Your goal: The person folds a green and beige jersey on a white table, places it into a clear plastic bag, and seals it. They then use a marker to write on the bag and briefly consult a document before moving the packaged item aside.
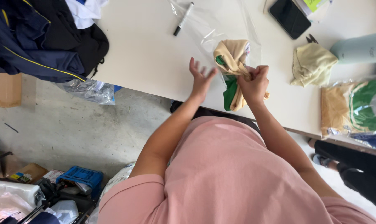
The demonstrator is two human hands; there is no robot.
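My right hand [254, 83] is closed on a rolled beige and green garment [232, 62], which lies partly inside a clear plastic bag [213, 25] on the white table [155, 54]. Just left of the garment, my left hand [201, 79] hovers with its fingers spread and holds nothing. The bag's open end lies toward the table's near edge, and the garment's green part hangs below my right hand.
A black marker [183, 18] rests on the bag's far end. A dark phone [290, 17], a crumpled pale yellow cloth [312, 64], a light green bottle [358, 47] and bagged garments [354, 108] lie right. Dark clothes [43, 37] pile at left. Boxes and a blue crate [80, 177] sit on the floor.
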